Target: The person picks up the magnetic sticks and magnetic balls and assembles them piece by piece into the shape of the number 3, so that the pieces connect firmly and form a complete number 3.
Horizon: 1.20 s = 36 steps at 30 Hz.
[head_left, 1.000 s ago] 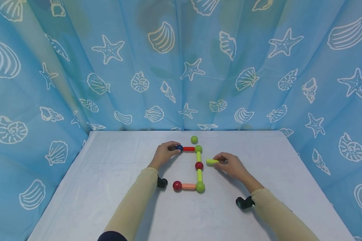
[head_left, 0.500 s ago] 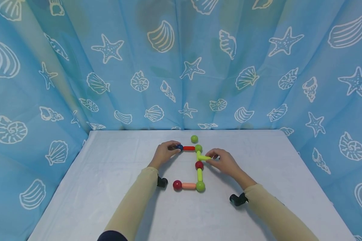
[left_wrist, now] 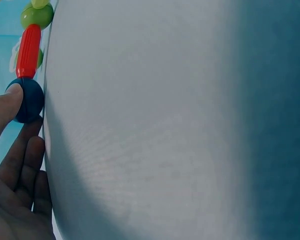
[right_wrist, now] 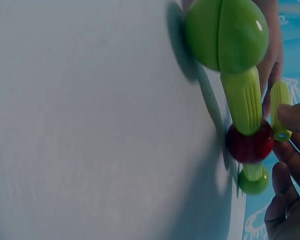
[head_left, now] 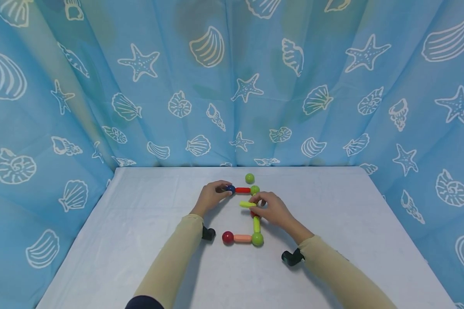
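Observation:
My left hand [head_left: 210, 198] pinches a dark blue ball [head_left: 231, 189] between thumb and fingers. From that ball a red stick [head_left: 242, 190] runs to a green ball [head_left: 254, 189]. Between thumb and fingers of my right hand [head_left: 273, 210] is a yellow-green stick [right_wrist: 280, 107], raised over the joined row. Below it a red ball [right_wrist: 250, 142] shows plainly only in the right wrist view; the head view has it mostly covered by my hand. Another yellow-green stick [head_left: 257, 225] links it to a near green ball [head_left: 257, 239], where a salmon stick [head_left: 242, 238] leads left to a red ball [head_left: 228, 237].
A loose green ball [head_left: 249, 178] lies behind the joined pieces, close to the far edge of the white-covered table [head_left: 147, 257]. A blue curtain [head_left: 162, 107] printed with shells hangs around the back and sides.
My right hand has moved left with the yellow-green stick, from right of the row to over it, so the stick now points inside the frame of pieces. The left hand stays on the blue ball.

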Available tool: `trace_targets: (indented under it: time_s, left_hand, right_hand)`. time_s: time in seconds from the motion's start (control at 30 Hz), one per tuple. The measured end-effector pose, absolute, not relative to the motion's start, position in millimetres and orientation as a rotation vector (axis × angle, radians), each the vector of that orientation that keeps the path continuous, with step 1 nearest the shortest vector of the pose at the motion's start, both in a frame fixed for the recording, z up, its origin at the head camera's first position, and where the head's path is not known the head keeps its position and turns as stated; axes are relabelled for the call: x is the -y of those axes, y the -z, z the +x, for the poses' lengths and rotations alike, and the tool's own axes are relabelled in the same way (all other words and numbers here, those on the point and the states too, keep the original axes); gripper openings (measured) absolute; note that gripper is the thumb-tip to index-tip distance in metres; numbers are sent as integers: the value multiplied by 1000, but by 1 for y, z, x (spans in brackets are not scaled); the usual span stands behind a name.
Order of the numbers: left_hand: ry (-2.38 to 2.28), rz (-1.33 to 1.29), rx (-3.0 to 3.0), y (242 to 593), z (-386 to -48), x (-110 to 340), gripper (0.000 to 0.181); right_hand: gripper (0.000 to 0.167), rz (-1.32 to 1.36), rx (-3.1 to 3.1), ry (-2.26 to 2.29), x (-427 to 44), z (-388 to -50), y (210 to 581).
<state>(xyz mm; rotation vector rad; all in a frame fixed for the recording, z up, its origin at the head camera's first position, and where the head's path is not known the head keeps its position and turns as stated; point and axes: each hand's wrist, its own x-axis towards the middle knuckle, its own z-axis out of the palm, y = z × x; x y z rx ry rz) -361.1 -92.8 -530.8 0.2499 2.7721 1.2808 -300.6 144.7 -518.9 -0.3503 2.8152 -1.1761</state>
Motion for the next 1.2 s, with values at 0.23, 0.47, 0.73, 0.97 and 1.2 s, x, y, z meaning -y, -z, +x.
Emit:
trace_targets:
  time_s: [0.23,0.47,0.73,0.97,1.2]
  left_hand:
    - [-1288,259,-2772,532,-362,93,33]
    - [-1285,261,-2776,533,-361,93,33]
    - [-1290,264,-2775,534,-363,93,32]
    - [-1301,270,-2783,535,-363,93,32]
    - [-1307,259,-2783,536,-363,93,32]
  right_hand:
    - [17,-345,-2810,1143,-133,-300,522]
    - [17,-363,-2810,1137,-130,-298,523]
    - [17,-353,-2804,1097,-131,-297,522]
    - [18,-361,-2811,1054,-131,-298,523]
    - [18,-379,-2825,1032,-131,-300,527]
